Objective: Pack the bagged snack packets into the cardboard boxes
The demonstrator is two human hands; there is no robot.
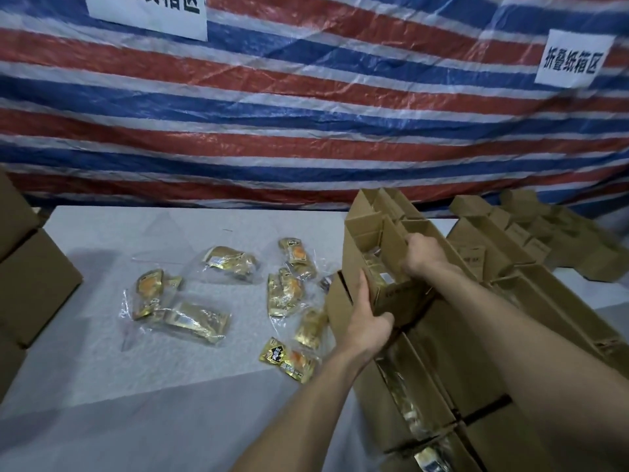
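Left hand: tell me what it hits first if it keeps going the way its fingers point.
Probably the wall of the open cardboard box, which the left hand already grips.

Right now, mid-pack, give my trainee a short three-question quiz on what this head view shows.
1. True or false: both bare hands are on the open brown cardboard box.
2. Where do the loose clear-bagged gold snack packets lie: A) on the white tabletop, left of the box; B) on the striped tarp; C) on the stacked boxes at far left?
3. Fill in: the left hand grips the box's near ____.

Key
1. True: the right hand has its fingers over the inner rim.
2. A
3. Corner
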